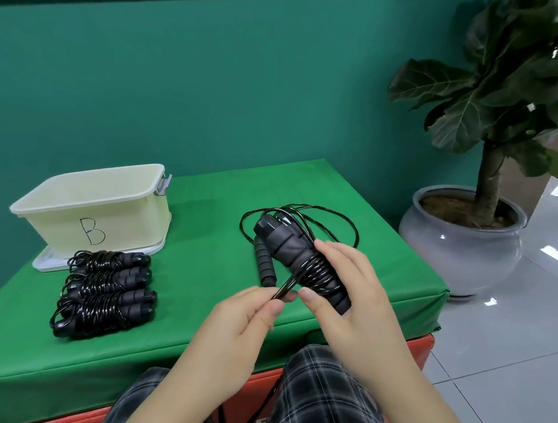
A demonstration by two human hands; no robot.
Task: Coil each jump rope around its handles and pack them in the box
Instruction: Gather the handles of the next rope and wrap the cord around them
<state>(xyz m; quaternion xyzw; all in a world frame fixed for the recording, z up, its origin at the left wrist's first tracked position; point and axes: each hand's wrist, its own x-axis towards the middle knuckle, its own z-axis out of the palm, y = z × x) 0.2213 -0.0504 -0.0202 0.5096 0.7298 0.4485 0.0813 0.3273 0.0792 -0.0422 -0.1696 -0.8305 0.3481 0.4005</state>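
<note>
- Table (202, 219): green-covered surface; carries all task items.
- Box (98, 209): cream, marked "B", open top, at the far left of the table. No rope visible inside from this angle.
- Finished bundles (104, 295): coiled ropes lying side by side just in front of the box, not yet packed.
- Loose rope (265, 254): uncoiled, on the table beyond the hands; its loops spread toward the right edge.
- Right hand (347, 286): fingers wrapped around the paired handles (296, 254) of the rope being coiled.
- Left hand (247, 314): pinches the cord (284, 290) beside the wraps; the slack hangs down between the knees.
- Risk: loss of cord tension would probably loosen the wraps.
- Risk: the hanging slack could snag on a knee or the table edge, jerking the handles.
</note>
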